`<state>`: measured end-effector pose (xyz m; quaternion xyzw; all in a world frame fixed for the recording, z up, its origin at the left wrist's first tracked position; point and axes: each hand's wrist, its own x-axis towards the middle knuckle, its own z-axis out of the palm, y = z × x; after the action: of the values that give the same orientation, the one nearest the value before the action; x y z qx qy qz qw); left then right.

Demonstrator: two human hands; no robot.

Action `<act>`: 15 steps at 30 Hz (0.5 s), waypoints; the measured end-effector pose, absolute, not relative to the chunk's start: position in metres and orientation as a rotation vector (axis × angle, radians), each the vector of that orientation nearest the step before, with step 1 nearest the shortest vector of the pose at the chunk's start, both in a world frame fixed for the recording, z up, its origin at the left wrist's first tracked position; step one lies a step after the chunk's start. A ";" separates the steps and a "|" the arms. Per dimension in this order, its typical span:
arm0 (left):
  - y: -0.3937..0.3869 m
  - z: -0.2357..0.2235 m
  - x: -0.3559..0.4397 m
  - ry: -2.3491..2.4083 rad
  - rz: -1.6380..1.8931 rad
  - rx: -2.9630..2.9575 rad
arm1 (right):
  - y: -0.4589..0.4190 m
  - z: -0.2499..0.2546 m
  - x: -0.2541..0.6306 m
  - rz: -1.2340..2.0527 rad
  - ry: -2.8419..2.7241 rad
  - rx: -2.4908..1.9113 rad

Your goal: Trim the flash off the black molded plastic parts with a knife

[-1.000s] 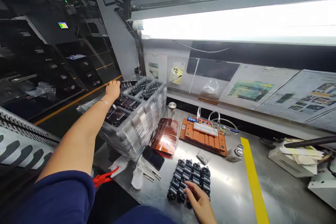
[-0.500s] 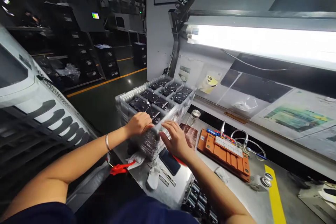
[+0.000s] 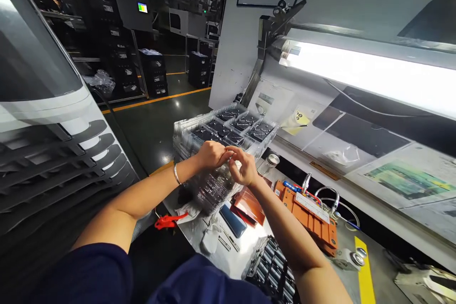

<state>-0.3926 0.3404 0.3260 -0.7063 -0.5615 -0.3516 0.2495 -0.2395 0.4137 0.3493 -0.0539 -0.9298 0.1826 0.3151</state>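
Observation:
A tall stack of clear plastic trays [image 3: 210,185] stands at the left end of the metal bench [image 3: 242,256], its top tray [image 3: 249,126] holding dark parts in several compartments. My left hand [image 3: 211,154] and my right hand [image 3: 242,167] meet at the near edge of the top tray, fingers curled and pinched together. What the fingers pinch is too small to make out. A bracelet sits on my left wrist.
An orange fixture [image 3: 306,211] with wires lies right of the stack. A phone [image 3: 232,219], a copper-coloured sheet [image 3: 251,204], a red clip [image 3: 167,221] and a block of black parts [image 3: 272,270] lie nearer me. A small jar [image 3: 272,161] stands behind. A lit lamp [image 3: 370,76] hangs overhead.
My left hand came back from the far side of the stack. My right hand left the black parts. Both now meet at the tray's near edge, and my view has swung left.

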 end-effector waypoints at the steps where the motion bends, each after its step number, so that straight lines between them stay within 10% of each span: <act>1: 0.343 0.332 -0.393 -1.548 -0.984 -1.899 | 0.415 0.355 -0.243 0.492 -2.448 -0.158; 7: 0.342 0.383 -0.384 -1.710 -1.265 -1.525 | 0.436 0.408 -0.264 0.473 -2.202 -0.132; 15: 0.250 0.372 -0.331 -1.848 -3.244 -0.320 | 0.370 0.418 -0.238 0.265 -2.094 0.422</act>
<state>-0.3312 0.2499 0.3721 -0.0815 -0.4707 -0.8263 -0.2984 -0.2381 0.3696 0.4181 0.1724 -0.8563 0.1082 0.4746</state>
